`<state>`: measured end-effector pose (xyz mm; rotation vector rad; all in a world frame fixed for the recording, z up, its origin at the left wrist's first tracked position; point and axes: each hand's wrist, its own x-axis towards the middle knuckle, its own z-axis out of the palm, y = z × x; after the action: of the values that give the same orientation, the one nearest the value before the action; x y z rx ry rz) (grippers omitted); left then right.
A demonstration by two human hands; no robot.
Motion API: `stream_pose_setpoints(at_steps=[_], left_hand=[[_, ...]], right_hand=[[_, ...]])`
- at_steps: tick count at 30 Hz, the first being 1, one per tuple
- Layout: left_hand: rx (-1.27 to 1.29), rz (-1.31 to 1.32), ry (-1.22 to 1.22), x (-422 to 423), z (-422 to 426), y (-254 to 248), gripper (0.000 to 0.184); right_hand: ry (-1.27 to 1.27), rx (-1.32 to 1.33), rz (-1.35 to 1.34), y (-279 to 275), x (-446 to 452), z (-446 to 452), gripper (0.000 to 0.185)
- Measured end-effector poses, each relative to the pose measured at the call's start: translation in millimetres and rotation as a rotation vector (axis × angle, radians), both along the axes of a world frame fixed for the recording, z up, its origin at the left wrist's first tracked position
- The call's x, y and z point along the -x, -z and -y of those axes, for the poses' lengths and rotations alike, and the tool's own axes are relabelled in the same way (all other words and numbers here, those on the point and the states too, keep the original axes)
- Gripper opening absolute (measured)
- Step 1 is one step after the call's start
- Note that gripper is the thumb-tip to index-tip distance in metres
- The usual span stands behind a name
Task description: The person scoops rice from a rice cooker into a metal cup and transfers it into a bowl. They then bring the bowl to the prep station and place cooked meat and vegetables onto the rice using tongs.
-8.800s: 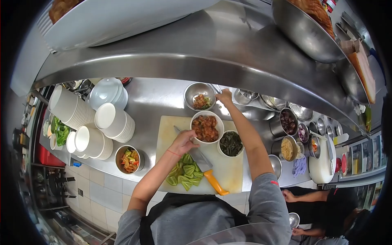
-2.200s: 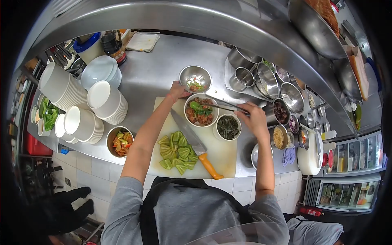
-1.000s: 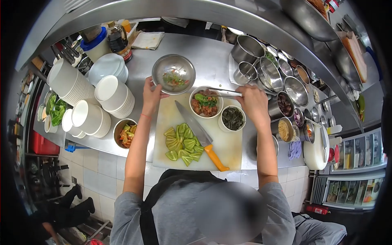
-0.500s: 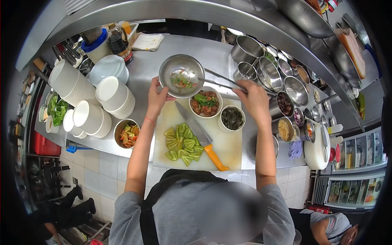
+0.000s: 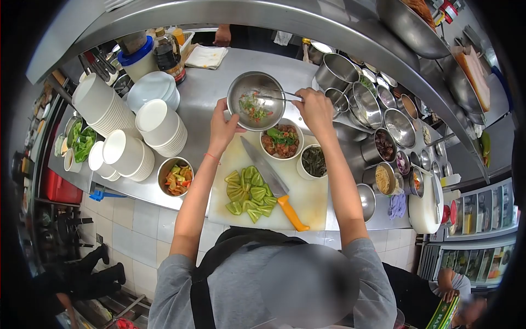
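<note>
My left hand [image 5: 223, 127] grips the rim of a steel bowl [image 5: 241, 88], tilted above the worktop, with chopped green and red bits inside. Metal tongs [image 5: 289, 96] are in my right hand [image 5: 315, 109], their tips reaching into this bowl. Just below it stands a white bowl [image 5: 281, 141] of browned meat pieces topped with greens. Beside that, near my right forearm, is a white tub [image 5: 313, 162] of dark strips. Cut green pepper pieces [image 5: 249, 192] and an orange-handled knife [image 5: 293, 213] lie on the cutting board [image 5: 307, 200].
Stacked white containers [image 5: 164, 123] and a steel tub of mixed peppers [image 5: 175, 176] stand at the left. Steel ingredient containers [image 5: 378, 145] crowd the right. A steel shelf [image 5: 230, 13] crosses overhead. A co-worker [image 5: 449, 285] at lower right holds a long box; another person's hand [image 5: 223, 35] shows behind the worktop.
The steel bowl has moved right, in my left hand. The tongs went from the meat bowl to the steel bowl. A hand has appeared at the back, and a box in the co-worker's hand.
</note>
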<state>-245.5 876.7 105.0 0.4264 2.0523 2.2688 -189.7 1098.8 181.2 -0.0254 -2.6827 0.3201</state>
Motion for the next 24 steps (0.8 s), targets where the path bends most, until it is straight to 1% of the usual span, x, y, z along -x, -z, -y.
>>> stream_pose_setpoints(at_steps=[2,3,7,10,13,15,18,19,20,23,24], left_hand=[[-0.004,-0.038,0.002,3.1,-1.7,-0.2,0.042],[0.005,-0.041,-0.002,4.7,-2.1,-2.6,0.042],[0.048,-0.055,-0.003,9.3,-3.5,-2.9,0.042],[0.057,-0.073,0.008,12.5,-9.1,-0.9,0.042],[0.08,-0.095,-0.005,12.5,-11.1,-0.3,0.042],[0.086,-0.103,-0.01,11.5,-11.6,0.5,0.042],[0.041,-0.089,-0.005,10.5,-14.7,2.4,0.043],[0.011,-0.076,-0.003,10.6,-16.9,3.2,0.043],[-0.021,-0.065,0.001,11.2,-19.2,3.5,0.043],[0.02,-0.048,0.009,9.8,-24.0,1.4,0.044],[0.018,-0.047,0.013,9.1,-25.3,0.6,0.044]], right_hand=[[-0.041,-0.051,0.028,7.0,6.4,-1.0,0.017],[-0.056,-0.033,0.107,4.2,3.8,1.4,0.015],[-0.041,0.074,0.123,-6.4,3.2,-1.2,0.015],[-0.078,-0.01,-0.046,2.7,9.4,5.2,0.014],[-0.071,-0.068,0.062,1.0,-0.7,5.1,0.013],[-0.027,-0.091,0.087,-3.0,-5.9,-1.0,0.013],[0.11,-0.146,-0.04,-7.1,-9.2,-8.5,0.012],[0.139,-0.182,-0.031,-6.9,-12.1,-8.3,0.012],[0.128,-0.131,0.017,-5.1,-17.0,-7.1,0.013],[0.111,0.031,0.194,-2.5,-28.7,-7.0,0.016],[0.124,0.061,0.189,-3.1,-29.1,-10.1,0.017]])
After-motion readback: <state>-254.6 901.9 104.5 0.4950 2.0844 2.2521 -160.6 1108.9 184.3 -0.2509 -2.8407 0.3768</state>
